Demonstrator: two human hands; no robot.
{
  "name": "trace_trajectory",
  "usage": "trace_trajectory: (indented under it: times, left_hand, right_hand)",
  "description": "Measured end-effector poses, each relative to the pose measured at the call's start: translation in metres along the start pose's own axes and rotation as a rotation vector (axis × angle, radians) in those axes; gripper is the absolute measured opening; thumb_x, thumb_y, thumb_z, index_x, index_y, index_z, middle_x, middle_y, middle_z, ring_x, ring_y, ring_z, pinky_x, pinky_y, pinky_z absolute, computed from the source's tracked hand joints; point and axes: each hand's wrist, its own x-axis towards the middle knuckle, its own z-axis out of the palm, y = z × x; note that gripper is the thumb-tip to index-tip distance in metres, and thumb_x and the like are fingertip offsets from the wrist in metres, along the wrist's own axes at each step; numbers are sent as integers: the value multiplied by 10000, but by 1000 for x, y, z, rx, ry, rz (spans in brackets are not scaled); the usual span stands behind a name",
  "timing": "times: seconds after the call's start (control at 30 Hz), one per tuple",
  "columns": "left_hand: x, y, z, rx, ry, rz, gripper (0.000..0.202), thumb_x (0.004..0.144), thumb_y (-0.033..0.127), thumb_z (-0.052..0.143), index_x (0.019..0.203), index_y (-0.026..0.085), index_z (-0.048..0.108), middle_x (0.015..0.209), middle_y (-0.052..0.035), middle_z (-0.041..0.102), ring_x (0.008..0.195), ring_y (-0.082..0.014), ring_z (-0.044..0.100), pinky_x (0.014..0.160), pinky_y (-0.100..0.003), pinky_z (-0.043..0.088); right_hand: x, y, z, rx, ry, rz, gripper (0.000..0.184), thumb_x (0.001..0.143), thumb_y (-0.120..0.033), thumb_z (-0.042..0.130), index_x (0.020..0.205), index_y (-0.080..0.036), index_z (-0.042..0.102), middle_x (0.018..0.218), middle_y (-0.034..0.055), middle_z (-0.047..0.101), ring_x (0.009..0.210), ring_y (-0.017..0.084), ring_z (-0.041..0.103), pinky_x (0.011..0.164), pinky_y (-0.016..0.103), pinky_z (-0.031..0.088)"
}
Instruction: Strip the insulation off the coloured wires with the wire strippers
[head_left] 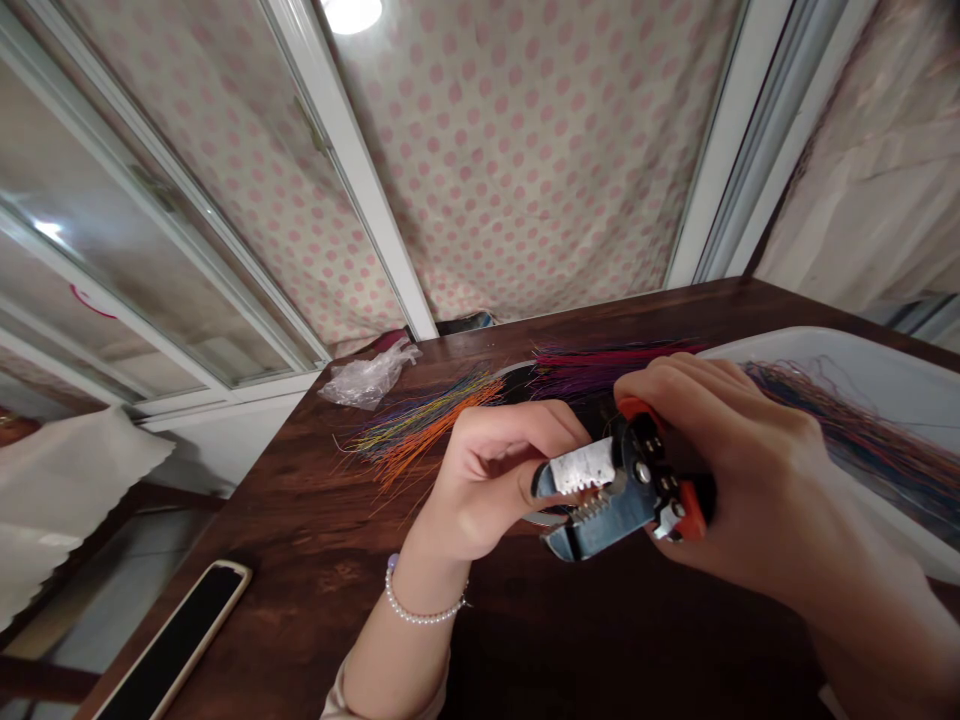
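Note:
My right hand (739,470) is wrapped round the orange handles of a wire stripper (611,495), whose grey toothed jaws point left and are nearly closed. My left hand (491,470) is curled into a pinch right at the jaws; whatever it holds is too thin to make out. A pearl bracelet (420,605) circles the left wrist. Behind the hands, bundles of thin coloured wires lie on the dark wooden table (315,540): an orange and multicoloured bundle (420,420) and a purple and red bundle (600,365).
A white tray (862,360) at the right holds more coloured wires (862,435). A crumpled clear plastic bag (367,378) lies near the table's far left corner. A phone (176,645) rests face up at the left edge. Windows and a dotted curtain stand behind.

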Motion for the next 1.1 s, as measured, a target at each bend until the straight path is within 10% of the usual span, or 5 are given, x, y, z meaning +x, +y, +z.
trace_trajectory:
  times: [1.1]
  left_hand:
    - [-3,-7,-3,1,25,12,242,839,318,730,665,182,630,673,-6,592,590,-109,502,528,-224,398]
  right_hand:
    - [-1,3,5,-20,49,17,258,664,-143,467,907,-231,463,741,5,536,687,201,512,664,323,407]
